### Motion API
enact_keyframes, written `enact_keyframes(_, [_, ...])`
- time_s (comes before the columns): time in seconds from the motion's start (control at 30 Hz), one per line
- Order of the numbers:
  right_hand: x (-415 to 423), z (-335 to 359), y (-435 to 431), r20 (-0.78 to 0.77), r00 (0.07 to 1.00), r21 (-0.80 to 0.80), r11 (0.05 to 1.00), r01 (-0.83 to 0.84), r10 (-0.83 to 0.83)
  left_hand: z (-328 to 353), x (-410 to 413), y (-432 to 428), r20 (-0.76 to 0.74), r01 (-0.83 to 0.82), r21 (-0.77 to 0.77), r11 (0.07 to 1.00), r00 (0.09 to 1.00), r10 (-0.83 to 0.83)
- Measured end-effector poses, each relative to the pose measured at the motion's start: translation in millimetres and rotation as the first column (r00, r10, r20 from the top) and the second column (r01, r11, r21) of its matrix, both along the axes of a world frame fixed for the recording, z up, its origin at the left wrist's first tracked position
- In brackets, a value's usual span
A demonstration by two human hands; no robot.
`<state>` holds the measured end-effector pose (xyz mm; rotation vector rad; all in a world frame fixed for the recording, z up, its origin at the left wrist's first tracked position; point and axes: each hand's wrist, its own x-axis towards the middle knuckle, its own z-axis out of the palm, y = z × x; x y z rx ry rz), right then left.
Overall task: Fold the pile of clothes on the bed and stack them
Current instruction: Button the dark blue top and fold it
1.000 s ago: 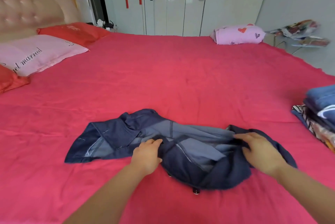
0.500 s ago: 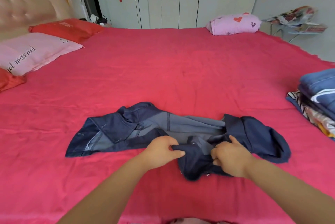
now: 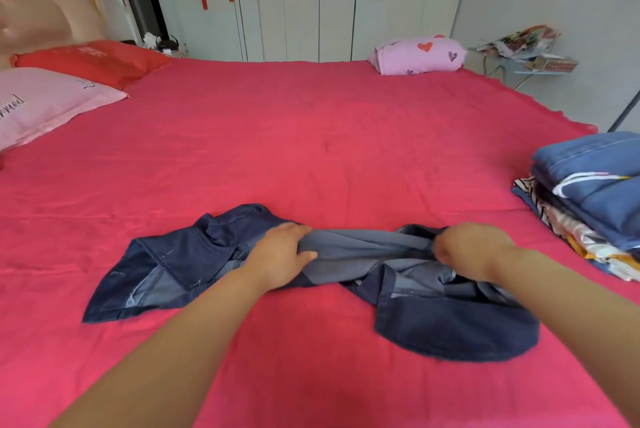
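Two grips, left grip [image 3: 280, 254] and right grip [image 3: 467, 251], clutch the bunched denim garment [image 3: 173, 265] near the front edge of the bed [image 3: 311, 133]; uneven pulling could twist it, leaving a lopsided fold.

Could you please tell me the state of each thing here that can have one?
Garment: unfolded, rumpled on the bed, held by both hands.
Left hand: grips the garment's middle.
Right hand: fingers curled on the garment.
Stack: folded clothes, piled at the bed's right edge.
Wardrobe doors: shut.
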<state>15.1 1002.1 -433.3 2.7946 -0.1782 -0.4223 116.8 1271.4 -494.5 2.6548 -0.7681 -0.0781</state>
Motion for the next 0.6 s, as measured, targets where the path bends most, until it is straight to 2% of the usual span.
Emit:
enact_keyframes(0.07, [23.9, -15.7, 7.1, 0.154, 0.987, 0.090, 0.994, -0.061, 0.047, -5.1, 22.7, -2.4, 0.047, -0.025, 0.027, 0.999, 0.999, 0.024])
enact_keyframes(0.13, [49.1, -36.8, 6.6, 0.225, 0.974, 0.102, 0.993, -0.062, 0.038, -10.5, 44.6, -5.8, 0.088, -0.057, 0.062, 0.996, 0.995, 0.051])
enact_keyframes(0.27, [84.0, -67.1, -9.9, 0.229, 0.971, 0.134, 0.991, 0.032, -0.062, -23.9, 85.1, -14.7, 0.115, -0.117, 0.121, 0.986, 0.988, 0.103])
enact_keyframes(0.37, [96.1, -80.9, -18.7, 0.164, 0.983, 0.130, 0.989, 0.064, -0.085, -39.0, 106.6, -15.5, 0.039, -0.179, 0.165, 0.970, 0.984, 0.175])
enact_keyframes(0.43, [97.5, -84.2, -22.4, 0.171, 0.980, 0.117, 0.990, 0.078, -0.097, -45.1, 108.8, -14.4, -0.038, -0.182, 0.267, 0.946, 0.979, 0.199])
enact_keyframes(0.5, [94.8, -80.5, -26.0, 0.253, 0.955, 0.187, 0.977, 0.107, -0.153, -41.9, 103.5, -15.2, -0.070, -0.155, 0.416, 0.896, 0.977, 0.201])
enact_keyframes(0.6, [89.3, -67.3, -28.1, 0.418, 0.885, 0.289, 0.954, 0.083, -0.204, -28.3, 93.1, -19.8, 0.014, -0.164, 0.553, 0.817, 0.982, 0.188])
